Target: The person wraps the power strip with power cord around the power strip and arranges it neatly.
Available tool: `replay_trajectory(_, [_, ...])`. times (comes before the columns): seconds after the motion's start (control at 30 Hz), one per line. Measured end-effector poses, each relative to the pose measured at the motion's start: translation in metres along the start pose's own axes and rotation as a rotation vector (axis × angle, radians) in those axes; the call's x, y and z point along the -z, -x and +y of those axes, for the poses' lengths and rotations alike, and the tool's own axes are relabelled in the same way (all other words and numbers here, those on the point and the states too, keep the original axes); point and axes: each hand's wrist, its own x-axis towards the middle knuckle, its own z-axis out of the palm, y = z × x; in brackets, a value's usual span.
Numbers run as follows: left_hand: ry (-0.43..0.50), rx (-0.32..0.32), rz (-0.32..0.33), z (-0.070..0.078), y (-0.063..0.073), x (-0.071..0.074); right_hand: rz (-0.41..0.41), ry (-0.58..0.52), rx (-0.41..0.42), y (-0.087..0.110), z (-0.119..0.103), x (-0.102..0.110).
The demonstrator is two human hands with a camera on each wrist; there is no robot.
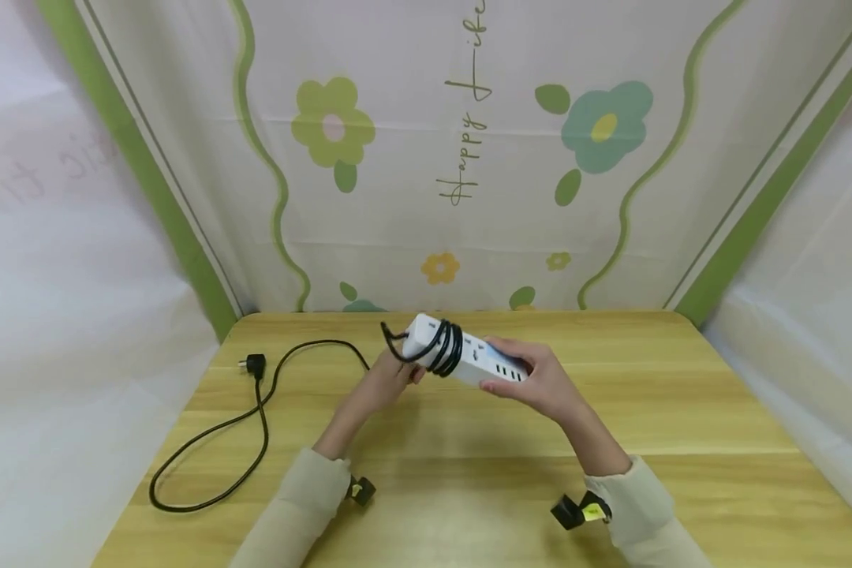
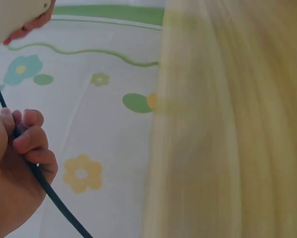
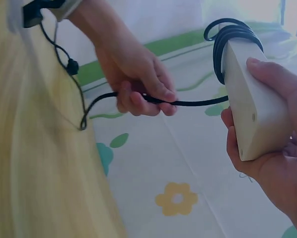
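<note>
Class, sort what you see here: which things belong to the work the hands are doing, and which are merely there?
In the work:
power strip, held by the right hand
black cable, partly wound round the strip, gripped by the left hand
plug, lying on the table

Merely there:
wooden table
flowered backdrop

White power strip (image 1: 468, 356), black cord-wrapped

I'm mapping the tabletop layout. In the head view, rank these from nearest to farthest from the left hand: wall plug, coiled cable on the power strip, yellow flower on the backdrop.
1. Coiled cable: just right of the left hand, on the power strip.
2. Yellow flower: above, on the backdrop.
3. Wall plug: far left on the table.
</note>
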Motion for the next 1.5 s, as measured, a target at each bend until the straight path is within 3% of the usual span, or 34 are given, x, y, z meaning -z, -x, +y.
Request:
replay_trajectory(0.1, [0.035, 0.022, -0.025, 0.005, -0.001, -0.005, 0.059, -0.006, -0.079, -0.008, 0.003, 0.005])
replay_trajectory(0.47, [0.029, 0.077, 0.024, 0.035, -0.003, -0.009, 0.181, -0.019, -0.236, -0.033, 0.025, 0.013])
replay_trajectory(0.57, [-0.017, 0.084, 0.013, 0.041, -0.002, -0.011, 0.232, -0.011, -0.265, -0.035, 0.03, 0.017])
replay_trajectory(0.8, [-0.242, 0.013, 0.021, 0.053, 0.001, -0.019, 0.308, 0.098, -0.294, -0.036, 0.048, 0.026])
replay_trajectory(0.9, [-0.296, 0.003, 0.035, 0.057, 0.005, -0.02, 0.32, 0.134, -0.319, -0.033, 0.058, 0.03])
replay_trajectory(1.07, [-0.321, 0.018, 0.03, 0.061, 0.01, -0.017, 0.306, 0.221, -0.293, -0.03, 0.069, 0.026])
replay_trajectory(1.23, [-0.316, 0.039, 0.018, 0.066, 0.013, -0.015, 0.347, 0.322, -0.269, -0.026, 0.071, 0.027])
replay_trajectory(1.5, [-0.395, 0.068, 0.077, 0.079, 0.019, -0.009, 0.379, 0.425, -0.201, -0.027, 0.079, 0.028])
